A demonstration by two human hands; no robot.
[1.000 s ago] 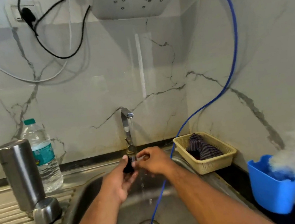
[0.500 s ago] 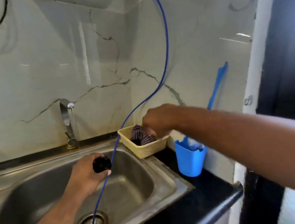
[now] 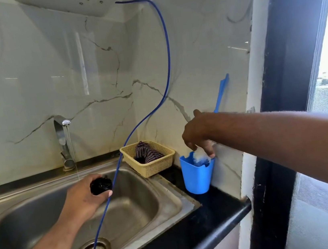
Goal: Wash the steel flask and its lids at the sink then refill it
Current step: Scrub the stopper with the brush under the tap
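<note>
The left hand (image 3: 83, 199) grips a black lid (image 3: 101, 186) over the sink (image 3: 165, 200). The right hand (image 3: 197, 135) pinches the white-headed brush (image 3: 201, 156) standing in the blue cup (image 3: 196, 180) at right.

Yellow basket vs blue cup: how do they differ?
The yellow basket is low, wide and mesh-walled; the blue cup is taller, narrower, solid-walled. The basket holds a striped cloth; the cup holds a brush, gripped by the right hand. The basket sits beside the sink; the cup stands farther right. Both are open-topped, by the right wall.
</note>
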